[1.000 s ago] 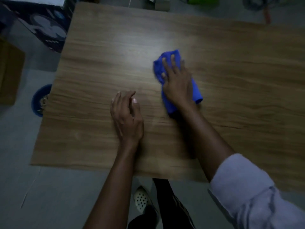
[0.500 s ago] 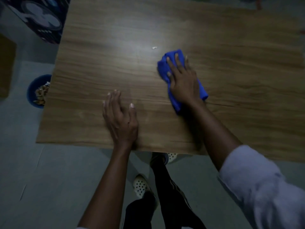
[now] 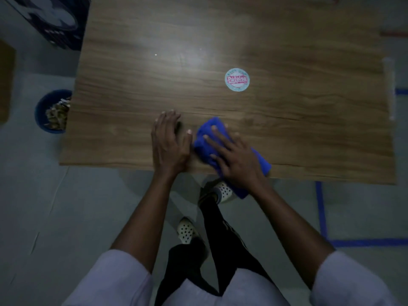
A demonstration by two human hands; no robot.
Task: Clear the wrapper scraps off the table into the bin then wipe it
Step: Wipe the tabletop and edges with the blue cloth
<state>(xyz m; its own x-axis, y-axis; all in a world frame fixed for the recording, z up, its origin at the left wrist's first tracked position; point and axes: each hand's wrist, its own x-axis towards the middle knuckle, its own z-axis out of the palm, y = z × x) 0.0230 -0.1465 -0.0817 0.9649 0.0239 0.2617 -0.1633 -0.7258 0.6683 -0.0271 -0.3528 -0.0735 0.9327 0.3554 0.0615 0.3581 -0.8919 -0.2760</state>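
Observation:
A blue cloth (image 3: pixel 204 133) lies at the near edge of the wooden table (image 3: pixel 287 129), its near end hanging over the edge. My right hand (image 3: pixel 236 157) presses flat on the cloth with spread fingers. My left hand (image 3: pixel 170 142) rests flat on the table just left of the cloth. A blue bin (image 3: pixel 47 111) with wrapper scraps (image 3: pixel 57 113) in it stands on the floor at the table's left edge, partly hidden under it. A tiny white speck (image 3: pixel 155 54) lies on the far part of the table.
A round white-and-red sticker (image 3: pixel 237 79) is on the table's middle. Blue tape lines (image 3: pixel 322 217) mark the floor at the right. My feet in spotted shoes (image 3: pixel 186 230) stand under the near edge. A dark patterned box (image 3: pixel 55 18) sits far left.
My right hand has dragged the cloth toward me to the table's near edge. My left hand stayed flat on the table. The view shifted, and the round sticker is uncovered.

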